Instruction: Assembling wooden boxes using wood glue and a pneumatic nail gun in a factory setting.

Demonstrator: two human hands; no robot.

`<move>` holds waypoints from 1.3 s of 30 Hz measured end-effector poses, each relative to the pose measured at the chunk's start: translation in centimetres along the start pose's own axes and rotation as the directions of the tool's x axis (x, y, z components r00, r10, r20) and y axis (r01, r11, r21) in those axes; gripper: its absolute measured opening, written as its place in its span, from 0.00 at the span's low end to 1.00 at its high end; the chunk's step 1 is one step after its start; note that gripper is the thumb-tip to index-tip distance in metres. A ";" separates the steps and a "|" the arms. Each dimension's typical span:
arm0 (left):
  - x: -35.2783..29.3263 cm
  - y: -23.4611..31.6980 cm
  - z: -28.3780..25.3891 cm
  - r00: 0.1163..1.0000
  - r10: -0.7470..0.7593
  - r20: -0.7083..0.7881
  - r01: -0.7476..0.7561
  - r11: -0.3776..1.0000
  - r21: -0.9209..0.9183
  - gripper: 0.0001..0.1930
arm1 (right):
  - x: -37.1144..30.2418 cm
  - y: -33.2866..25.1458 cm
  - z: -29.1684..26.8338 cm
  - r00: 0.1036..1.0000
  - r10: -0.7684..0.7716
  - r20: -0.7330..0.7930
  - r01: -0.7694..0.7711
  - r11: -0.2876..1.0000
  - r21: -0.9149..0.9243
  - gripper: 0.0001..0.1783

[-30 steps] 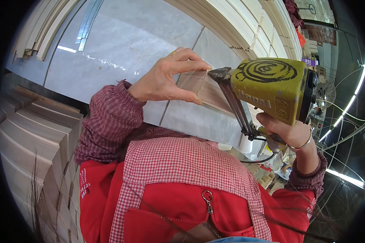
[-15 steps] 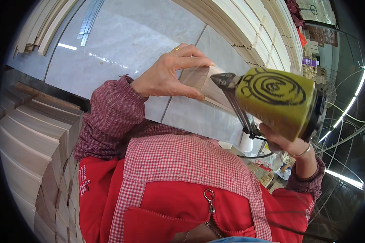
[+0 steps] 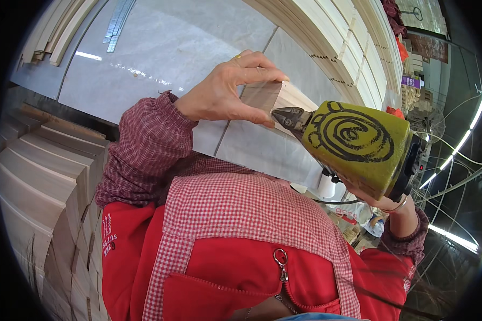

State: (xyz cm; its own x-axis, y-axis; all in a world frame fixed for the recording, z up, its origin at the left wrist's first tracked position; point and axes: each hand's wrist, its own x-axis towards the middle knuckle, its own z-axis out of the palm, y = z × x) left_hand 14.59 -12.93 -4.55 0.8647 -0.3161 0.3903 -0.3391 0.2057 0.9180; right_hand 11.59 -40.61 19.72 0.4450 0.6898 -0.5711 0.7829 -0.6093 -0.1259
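My left hand (image 3: 227, 88) grips a pale wooden piece (image 3: 265, 95) with a squared corner, thumb along its near edge and fingers over the far one. A yellow-green nail gun (image 3: 353, 134) with a black hand-drawn spiral is in my right hand (image 3: 377, 200). Its body hides most of those fingers, which are wrapped round the handle. The dark metal nose of the gun is close by my left thumb, at the wood's near corner; whether it touches the wood I cannot tell. The gun also covers the right part of the wooden piece.
Under the work lies a grey tiled tabletop (image 3: 160, 37). Metal nail strips (image 3: 117, 27) and wooden strips (image 3: 69, 29) sit at its far left. Stacked pale boards (image 3: 332, 37) line the far right side. More wood (image 3: 43, 176) is piled at my left. A cable (image 3: 334, 203) runs near the gun.
The nail gun has swung down and left, so its nose has come nearer to the corner and my left thumb. My left hand still holds the wooden piece, shifted slightly right.
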 end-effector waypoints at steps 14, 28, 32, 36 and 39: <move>-1.5 1.0 1.6 0.990 0.092 -0.105 -0.081 0.991 0.105 0.29 | -1.4 -3.3 -1.4 0.494 0.700 0.516 -0.419 -0.328 0.847 0.10; -4.2 1.4 5.8 0.823 0.380 -0.422 -0.123 0.845 0.520 0.18 | -17.8 4.6 18.2 -0.089 0.993 -0.079 -0.258 0.053 0.965 0.08; -1.8 2.9 6.2 0.821 0.397 -0.411 -0.097 0.806 0.584 0.19 | -21.5 8.0 25.9 -0.144 0.988 0.063 -0.561 -0.134 0.817 0.12; 1.1 3.4 5.8 0.881 0.361 -0.306 -0.068 0.736 0.674 0.21 | -23.5 10.9 34.2 -0.177 0.982 -0.063 -0.789 -0.104 0.605 0.18; 3.4 3.7 4.9 0.928 0.308 -0.208 -0.056 0.670 0.740 0.21 | -23.1 12.1 37.8 -0.162 0.958 -0.235 -0.898 -0.045 0.438 0.23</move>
State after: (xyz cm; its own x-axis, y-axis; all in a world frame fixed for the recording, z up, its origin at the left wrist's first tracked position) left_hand 14.49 -17.79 0.51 0.7755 -0.0371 0.6302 -0.5500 -0.5297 0.6457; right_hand -5.64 -78.75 0.73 0.7802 -0.6039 0.1630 -0.6250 -0.7633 0.1634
